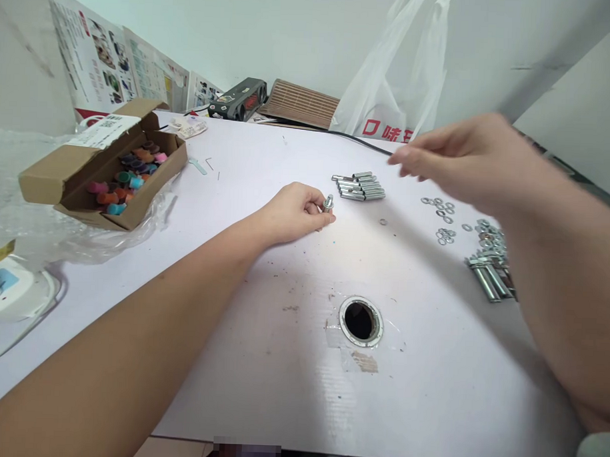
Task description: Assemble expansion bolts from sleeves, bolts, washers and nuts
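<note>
My left hand (301,214) is closed, pinching a small metal bolt (328,203) between thumb and fingers. The bolt stands upright with its threaded end up and what looks like a washer around it; the lower part is hidden by my fingers. Raised above the table at the right, my right hand (452,157) has its fingertips drawn together, slightly blurred. Whatever they hold, if anything, cannot be made out. Between the hands lies a row of metal sleeve anchors (361,186). A single washer (383,222) rests nearby on the white tabletop (280,361).
Loose washers (445,235) lie at the right, beside nuts (489,238) and more metal sleeve anchors (486,280) partly behind my right arm. A metal-rimmed hole (360,321) opens in the tabletop. At left sits a cardboard box (151,176) of coloured caps; a plastic bag (390,78) stands behind.
</note>
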`<state>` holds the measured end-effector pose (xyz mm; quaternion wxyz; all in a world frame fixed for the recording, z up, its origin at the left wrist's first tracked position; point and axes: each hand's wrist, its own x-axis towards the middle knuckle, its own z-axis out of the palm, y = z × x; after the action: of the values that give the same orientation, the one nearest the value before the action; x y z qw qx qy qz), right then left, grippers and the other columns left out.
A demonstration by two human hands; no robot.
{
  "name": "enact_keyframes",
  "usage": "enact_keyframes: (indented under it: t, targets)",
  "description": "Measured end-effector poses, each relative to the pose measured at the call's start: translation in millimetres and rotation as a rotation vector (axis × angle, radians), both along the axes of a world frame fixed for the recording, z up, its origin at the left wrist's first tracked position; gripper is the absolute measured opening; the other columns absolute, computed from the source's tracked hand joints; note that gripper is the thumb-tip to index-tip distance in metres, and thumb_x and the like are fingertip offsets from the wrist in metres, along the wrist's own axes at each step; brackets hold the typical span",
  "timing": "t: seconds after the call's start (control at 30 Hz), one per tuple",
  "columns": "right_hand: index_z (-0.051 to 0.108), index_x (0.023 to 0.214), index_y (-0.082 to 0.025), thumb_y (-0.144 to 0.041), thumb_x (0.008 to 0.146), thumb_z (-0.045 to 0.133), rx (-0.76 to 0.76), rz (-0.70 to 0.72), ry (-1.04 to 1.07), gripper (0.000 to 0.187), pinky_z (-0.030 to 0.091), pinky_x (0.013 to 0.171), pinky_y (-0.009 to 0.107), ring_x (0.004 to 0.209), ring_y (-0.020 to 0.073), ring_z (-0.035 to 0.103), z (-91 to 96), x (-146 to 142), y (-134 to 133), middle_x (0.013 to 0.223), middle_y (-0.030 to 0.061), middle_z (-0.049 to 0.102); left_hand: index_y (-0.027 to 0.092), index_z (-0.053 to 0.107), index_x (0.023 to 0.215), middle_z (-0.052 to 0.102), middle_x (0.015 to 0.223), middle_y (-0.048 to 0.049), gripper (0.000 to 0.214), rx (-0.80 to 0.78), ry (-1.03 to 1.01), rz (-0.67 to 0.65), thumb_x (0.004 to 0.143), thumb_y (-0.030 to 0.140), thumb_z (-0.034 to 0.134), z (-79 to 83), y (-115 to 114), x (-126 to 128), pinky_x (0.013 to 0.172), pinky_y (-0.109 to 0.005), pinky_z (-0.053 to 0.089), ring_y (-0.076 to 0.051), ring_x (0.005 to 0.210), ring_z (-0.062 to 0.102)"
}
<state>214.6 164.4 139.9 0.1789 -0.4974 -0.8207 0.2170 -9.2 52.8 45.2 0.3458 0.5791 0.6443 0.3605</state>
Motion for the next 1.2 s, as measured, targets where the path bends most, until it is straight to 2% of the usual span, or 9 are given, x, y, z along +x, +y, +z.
enact_keyframes:
  t: [0.1, 0.17, 0.3, 0.4, 0.6, 0.77, 0.9, 1.03, 1.2]
  targets:
    - [0.085, 0.113, -0.025, -0.057, 0.099, 0.075, 0.079, -0.284, -0.176, 0.037, 0.036, 0.065, 0.039, 0.067, 0.0146, 0.046, 8.0, 47.9, 23.4, 0.08, 0.0062, 0.063, 0.013, 0.076, 0.087, 0.059, 0.066, 0.0025, 0.02, 0.01, 0.026, -0.002, 0.086, 0.033, 0.08, -2.1, 1.1, -1.8, 0.06, -0.028, 0.036, -0.009, 0.06, 0.047]
    - [0.085, 0.114, -0.023, -0.045, 0.1, 0.074, 0.056, -0.344, -0.321, 0.028, 0.041, 0.074, 0.042, 0.077, 0.0181, 0.055, -0.6, 78.1, 39.6, 0.095, 0.0097, 0.072, 0.014, 0.076, 0.087, 0.059, 0.067, 0.0023, 0.021, 0.007, 0.035, 0.0, 0.085, 0.034, 0.08, -2.1, 1.1, -2.8, 0.061, -0.028, 0.036, -0.01, 0.061, 0.048]
    - [0.084, 0.107, -0.019, -0.037, 0.097, 0.078, -0.098, -0.283, -0.462, 0.022, 0.046, 0.08, 0.044, 0.08, 0.0221, 0.06, -30.2, 121.9, 61.5, 0.096, 0.0114, 0.075, 0.014, 0.077, 0.087, 0.058, 0.068, 0.0025, 0.022, -0.01, 0.047, 0.006, 0.083, 0.035, 0.08, -0.2, 0.4, -3.1, 0.062, -0.027, 0.038, -0.01, 0.063, 0.049]
    - [0.083, 0.108, -0.017, -0.036, 0.095, 0.079, -0.104, -0.213, -0.456, 0.023, 0.046, 0.08, 0.044, 0.079, 0.0234, 0.061, -41.7, 139.3, 71.7, 0.095, 0.0144, 0.076, 0.014, 0.077, 0.088, 0.057, 0.066, 0.0033, 0.02, -0.007, 0.056, 0.009, 0.083, 0.033, 0.081, 2.3, 0.0, -1.8, 0.06, -0.026, 0.036, -0.009, 0.061, 0.048]
    - [0.084, 0.102, -0.017, -0.041, 0.092, 0.081, -0.131, -0.147, -0.469, 0.026, 0.046, 0.08, 0.044, 0.079, 0.0248, 0.062, -46.0, 144.7, 84.3, 0.099, 0.0168, 0.078, 0.015, 0.076, 0.087, 0.053, 0.062, 0.0047, 0.018, -0.049, 0.078, 0.044, 0.084, 0.033, 0.08, 7.3, -1.7, 1.2, 0.055, -0.025, 0.035, -0.009, 0.058, 0.045]
    - [0.08, 0.111, -0.017, -0.05, 0.098, 0.074, -0.187, -0.223, -0.426, 0.036, 0.047, 0.082, 0.046, 0.086, 0.0272, 0.065, -47.1, 143.2, 85.7, 0.108, 0.0206, 0.078, 0.016, 0.077, 0.087, 0.054, 0.063, 0.004, 0.019, -0.035, 0.091, 0.042, 0.083, 0.034, 0.08, 5.6, -1.9, 0.5, 0.055, -0.025, 0.035, -0.009, 0.058, 0.045]
    - [0.073, 0.104, -0.017, -0.051, 0.095, 0.075, -0.193, -0.309, -0.442, 0.036, 0.046, 0.082, 0.047, 0.084, 0.0293, 0.065, -53.1, 142.3, 92.2, 0.092, 0.023, 0.077, 0.016, 0.076, 0.086, 0.054, 0.062, 0.0042, 0.019, -0.033, 0.09, 0.038, 0.083, 0.034, 0.08, 5.2, -2.4, 1.2, 0.055, -0.025, 0.035, -0.009, 0.057, 0.044]
    - [0.07, 0.097, -0.018, -0.058, 0.095, 0.074, -0.23, -0.324, -0.472, 0.04, 0.044, 0.083, 0.047, 0.079, 0.0303, 0.063, -58.7, 143.5, 94.6, 0.07, 0.0186, 0.071, 0.015, 0.076, 0.086, 0.053, 0.062, 0.0048, 0.017, -0.038, 0.094, 0.035, 0.084, 0.032, 0.079, 6.9, -2.9, 2.4, 0.056, -0.025, 0.034, -0.009, 0.057, 0.044]
    - [0.071, 0.099, -0.018, -0.058, 0.095, 0.075, -0.17, -0.343, -0.442, 0.04, 0.045, 0.079, 0.047, 0.082, 0.0282, 0.061, -42.3, 135.5, 83.8, 0.081, 0.0189, 0.073, 0.015, 0.076, 0.086, 0.054, 0.064, 0.0044, 0.019, -0.033, 0.092, 0.025, 0.084, 0.034, 0.079, 5.8, -2.7, 1.2, 0.057, -0.025, 0.034, -0.009, 0.059, 0.045]
